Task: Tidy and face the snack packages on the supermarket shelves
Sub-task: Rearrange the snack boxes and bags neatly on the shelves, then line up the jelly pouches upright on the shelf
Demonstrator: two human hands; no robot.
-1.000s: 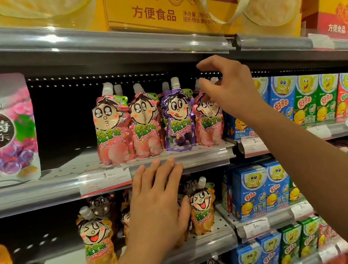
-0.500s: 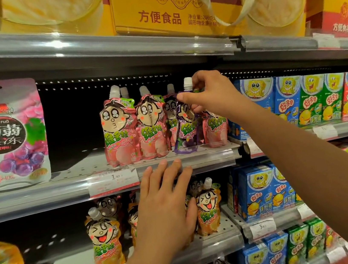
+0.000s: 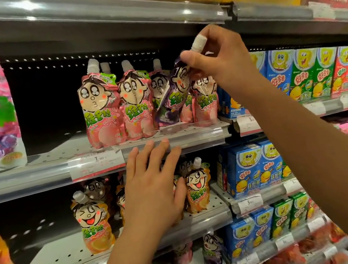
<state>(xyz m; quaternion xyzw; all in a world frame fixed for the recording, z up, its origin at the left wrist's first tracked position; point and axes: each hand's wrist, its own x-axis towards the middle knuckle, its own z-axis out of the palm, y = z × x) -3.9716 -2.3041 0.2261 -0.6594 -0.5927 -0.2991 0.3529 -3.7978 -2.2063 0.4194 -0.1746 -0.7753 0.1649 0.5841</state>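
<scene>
Pinching the white spout cap of the purple grape jelly pouch (image 3: 172, 100), our right hand (image 3: 218, 58) held it tilted, top leaning right and base swung left, in the middle of the row on the shelf. Thumb and curled fingers closed round the cap; whether the base still touched the shelf we could not tell. Our left hand (image 3: 154, 192) lay open below it, fingers straight, the fingertips (image 3: 163, 146) against the clear price rail (image 3: 192, 139) of that shelf, holding nothing.

Left of the right hand stood two pink peach pouches (image 3: 100, 110), upright and face forward, with green-topped pouches behind them. A dark-faced pouch (image 3: 159, 87) stood just behind the tilted one. Under the right wrist another pink pouch (image 3: 206, 102) touched the grape pouch's side. Right of the forearm ran the blue and green juice cartons (image 3: 294, 74). Around the left hand, on the lower shelf, were orange pouches (image 3: 197, 191).

Judgement: the step was standing and facing the grape pouch. To do it well we should have rotated at the cap until the face looked straight out, seated the base flat in line with the peach fronts, and let go slowly. The neighbour on the right looked likely to topple if nudged.
</scene>
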